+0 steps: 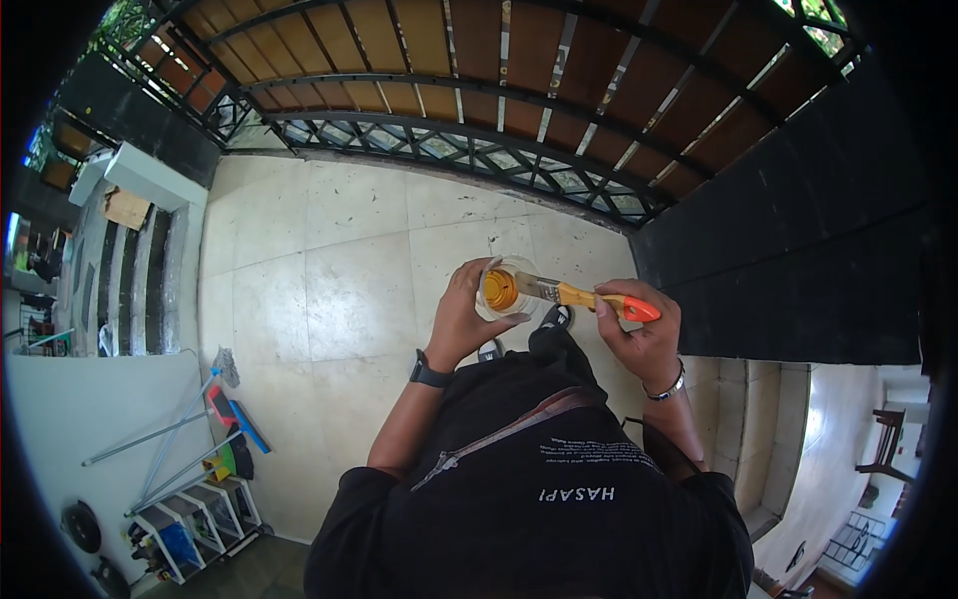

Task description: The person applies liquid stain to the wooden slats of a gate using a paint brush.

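A clear plastic cup (519, 268) with amber liquid at its bottom is gripped around the side by my left hand (466, 311). In my right hand (647, 329) is a paintbrush (579, 295) with a yellow handle and an orange-red end. Its metal band and bristles point left, and the bristle end overlaps the cup's rim in this view. Both hands are in front of my body, above the tiled floor.
A gate of brown slats (479, 60) closes off the far side, with a black wall (798, 220) at the right. Brooms and mops (225, 419) lean near a white rack (195, 529) at the lower left. Steps (150, 270) rise at the left; pale tiles (349, 270) cover the floor.
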A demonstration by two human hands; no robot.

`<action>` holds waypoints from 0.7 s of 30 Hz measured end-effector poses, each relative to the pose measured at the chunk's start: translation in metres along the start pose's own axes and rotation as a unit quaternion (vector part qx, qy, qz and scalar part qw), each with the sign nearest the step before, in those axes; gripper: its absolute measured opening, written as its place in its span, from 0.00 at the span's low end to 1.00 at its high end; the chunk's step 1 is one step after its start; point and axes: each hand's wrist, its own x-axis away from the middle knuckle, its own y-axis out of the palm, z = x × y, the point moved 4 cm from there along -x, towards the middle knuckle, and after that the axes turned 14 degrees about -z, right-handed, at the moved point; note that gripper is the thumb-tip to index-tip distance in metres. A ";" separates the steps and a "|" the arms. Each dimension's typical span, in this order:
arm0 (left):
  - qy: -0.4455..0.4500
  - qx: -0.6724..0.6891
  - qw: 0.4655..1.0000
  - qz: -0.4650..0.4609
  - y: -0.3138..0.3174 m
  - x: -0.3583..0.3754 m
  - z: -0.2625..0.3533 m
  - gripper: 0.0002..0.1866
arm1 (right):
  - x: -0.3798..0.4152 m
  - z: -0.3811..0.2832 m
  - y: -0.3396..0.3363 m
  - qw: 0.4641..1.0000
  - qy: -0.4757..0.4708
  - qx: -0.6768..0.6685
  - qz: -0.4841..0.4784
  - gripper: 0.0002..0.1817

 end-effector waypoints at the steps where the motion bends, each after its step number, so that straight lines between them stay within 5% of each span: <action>1: -0.006 -0.001 1.000 0.001 -0.001 -0.001 0.001 0.43 | 0.000 0.000 0.001 1.000 0.000 -0.005 -0.004 0.10; 10: -0.009 -0.055 0.998 -0.001 0.002 0.001 -0.005 0.43 | -0.003 0.014 0.029 0.987 0.125 -0.099 0.018 0.13; 21: 0.013 -0.043 0.999 -0.013 0.005 -0.004 0.009 0.43 | -0.012 0.017 0.044 0.995 0.079 -0.066 -0.007 0.11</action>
